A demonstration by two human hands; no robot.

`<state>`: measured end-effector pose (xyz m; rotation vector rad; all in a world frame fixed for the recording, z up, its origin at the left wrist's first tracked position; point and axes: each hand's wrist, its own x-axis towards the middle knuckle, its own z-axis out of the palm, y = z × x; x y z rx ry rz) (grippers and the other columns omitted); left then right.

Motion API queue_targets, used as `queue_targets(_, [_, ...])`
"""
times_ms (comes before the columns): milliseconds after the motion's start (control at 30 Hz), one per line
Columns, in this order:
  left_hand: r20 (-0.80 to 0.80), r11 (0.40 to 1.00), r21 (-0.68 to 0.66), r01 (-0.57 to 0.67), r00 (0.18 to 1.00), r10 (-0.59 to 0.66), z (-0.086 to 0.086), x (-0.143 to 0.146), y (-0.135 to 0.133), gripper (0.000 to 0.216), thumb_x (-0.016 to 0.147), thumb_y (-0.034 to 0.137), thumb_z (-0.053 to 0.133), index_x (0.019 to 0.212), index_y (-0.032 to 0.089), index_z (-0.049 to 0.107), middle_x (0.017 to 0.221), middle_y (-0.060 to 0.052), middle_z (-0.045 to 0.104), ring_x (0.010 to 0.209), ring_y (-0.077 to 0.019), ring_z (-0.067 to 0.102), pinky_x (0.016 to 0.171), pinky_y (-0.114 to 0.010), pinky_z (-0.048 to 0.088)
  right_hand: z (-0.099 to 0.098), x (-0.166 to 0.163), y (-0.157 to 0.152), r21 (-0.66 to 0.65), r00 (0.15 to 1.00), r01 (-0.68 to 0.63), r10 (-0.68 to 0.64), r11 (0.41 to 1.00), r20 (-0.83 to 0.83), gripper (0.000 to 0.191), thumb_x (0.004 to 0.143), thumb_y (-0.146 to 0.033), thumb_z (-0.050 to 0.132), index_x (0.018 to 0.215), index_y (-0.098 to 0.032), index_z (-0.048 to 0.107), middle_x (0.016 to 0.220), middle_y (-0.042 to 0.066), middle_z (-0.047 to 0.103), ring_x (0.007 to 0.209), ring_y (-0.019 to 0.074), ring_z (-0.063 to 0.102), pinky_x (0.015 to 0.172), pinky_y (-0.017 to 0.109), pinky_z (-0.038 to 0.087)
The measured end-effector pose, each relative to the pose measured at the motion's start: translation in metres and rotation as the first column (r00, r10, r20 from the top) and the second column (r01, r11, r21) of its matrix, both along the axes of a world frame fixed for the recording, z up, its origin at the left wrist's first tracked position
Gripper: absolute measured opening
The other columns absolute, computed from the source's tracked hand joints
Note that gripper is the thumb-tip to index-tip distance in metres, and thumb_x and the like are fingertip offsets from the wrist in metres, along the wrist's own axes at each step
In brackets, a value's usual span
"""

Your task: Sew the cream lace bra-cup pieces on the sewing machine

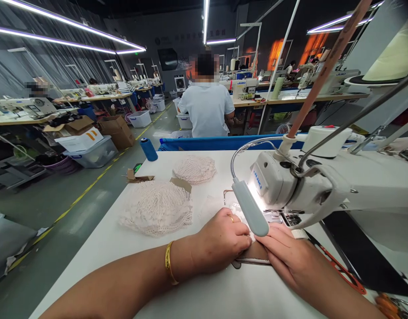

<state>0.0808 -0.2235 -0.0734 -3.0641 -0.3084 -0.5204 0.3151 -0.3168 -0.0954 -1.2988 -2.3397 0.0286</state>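
Note:
My left hand (220, 241), with a gold ring and a gold bracelet, rests curled on the white table (131, 248) just left of the sewing machine's needle area. My right hand (285, 254) lies beside it with fingers stretched forward, pressing on a small brownish piece (252, 257) between the two hands. Both hands sit under the white Juki sewing machine (290, 181) and its lit gooseneck lamp (250, 212). What my left fingers pinch is hidden by the lamp.
Two piles of white lace (157, 208) (194, 169) lie on the table's left half, with cardboard scraps (137, 177) and a blue thread cone (148, 149) behind. A person in a pale shirt (207, 108) sits ahead. Boxes and bins line the aisle on the left.

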Motion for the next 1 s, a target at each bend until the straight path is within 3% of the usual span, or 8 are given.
queue_targets(300, [0.046, 0.996, 0.045, -0.082, 0.996, 0.079, -0.008, 0.005, 0.011, 0.018, 0.095, 0.012, 0.057, 0.081, 0.019, 0.066, 0.080, -0.001, 0.066, 0.079, -0.0181, 0.056, 0.087, -0.038, 0.035, -0.010, 0.004, 0.005, -0.015, 0.990, 0.130, -0.129, 0.991, 0.052, 0.043, 0.104, -0.020, 0.042, 0.141, -0.026, 0.061, 0.138, 0.014, 0.068, 0.108, 0.0260, 0.073, 0.079, 0.038, 0.064])
queue_targets(467, [0.092, 0.992, 0.064, -0.108, 0.991, 0.102, -0.012, 0.009, 0.019, 0.024, 0.098, 0.014, 0.055, 0.076, 0.018, 0.064, 0.077, -0.001, 0.065, 0.080, -0.0191, 0.057, 0.087, -0.039, 0.036, -0.023, 0.005, 0.005, -0.003, 0.970, 0.241, -0.241, 0.971, 0.024, 0.045, 0.107, -0.029, 0.041, 0.148, -0.029, 0.057, 0.138, 0.015, 0.068, 0.114, 0.0301, 0.074, 0.078, 0.041, 0.066])
queue_targets(633, [0.066, 0.988, 0.057, -0.144, 0.988, 0.140, -0.011, 0.011, 0.021, 0.032, 0.103, 0.024, 0.054, 0.074, 0.018, 0.064, 0.077, -0.002, 0.063, 0.080, -0.0198, 0.057, 0.088, -0.040, 0.038, -0.025, 0.006, 0.005, 0.016, 0.968, 0.247, -0.247, 0.969, 0.052, 0.048, 0.108, -0.034, 0.040, 0.154, -0.029, 0.051, 0.139, 0.016, 0.068, 0.117, 0.0309, 0.074, 0.079, 0.042, 0.067])
queue_targets(800, [0.001, 0.980, 0.007, -0.201, 0.980, 0.201, -0.008, 0.012, 0.019, 0.034, 0.105, 0.034, 0.056, 0.077, 0.017, 0.065, 0.082, -0.003, 0.064, 0.083, -0.0208, 0.058, 0.087, -0.039, 0.042, -0.025, 0.006, 0.007, 0.021, 0.973, 0.220, -0.221, 0.975, 0.062, 0.045, 0.108, -0.031, 0.038, 0.150, -0.027, 0.054, 0.119, 0.015, 0.076, 0.117, 0.0319, 0.073, 0.080, 0.044, 0.066])
queue_targets(1000, [-0.034, 0.972, -0.005, -0.235, 0.972, 0.234, -0.011, 0.015, 0.019, 0.027, 0.104, 0.029, 0.056, 0.081, 0.016, 0.064, 0.090, -0.005, 0.067, 0.088, -0.0232, 0.062, 0.081, -0.037, 0.046, -0.030, 0.007, 0.007, 0.025, 0.973, 0.223, -0.224, 0.975, 0.057, 0.043, 0.108, -0.032, 0.039, 0.148, -0.029, 0.053, 0.137, 0.012, 0.070, 0.123, 0.0315, 0.070, 0.090, 0.047, 0.065])
